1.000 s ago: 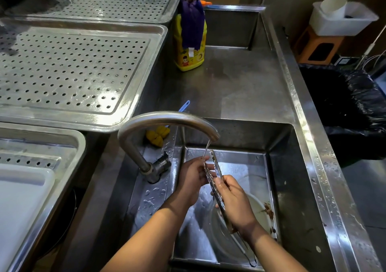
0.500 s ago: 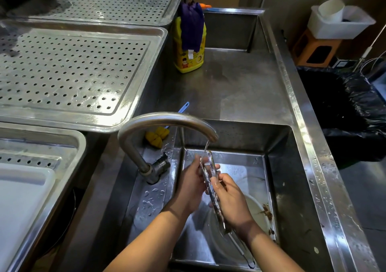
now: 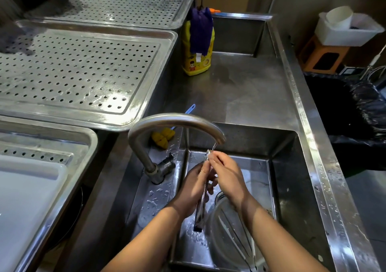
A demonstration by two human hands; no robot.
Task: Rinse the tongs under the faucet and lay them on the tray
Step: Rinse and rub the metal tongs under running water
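Observation:
Metal tongs (image 3: 201,209) stand nearly upright in the sink (image 3: 292,188), tips up in the thin stream from the curved faucet (image 3: 175,119). My left hand (image 3: 193,188) grips the tongs around the middle. My right hand (image 3: 227,175) pinches the tongs near their tips, just under the spout. The tongs' lower end hangs below my hands over the basin. Perforated steel trays (image 3: 79,71) lie on the left, higher than the sink.
A clear bowl (image 3: 227,236) with a whisk lies in the basin under my right forearm. A yellow sponge brush (image 3: 163,138) sits behind the faucet. A yellow detergent bottle (image 3: 197,48) stands on the counter. A black-lined bin (image 3: 344,108) is at the right.
The tongs have turned from slanted to nearly upright. My right hand slid from the lower part up to the tips; my left hand now holds the middle.

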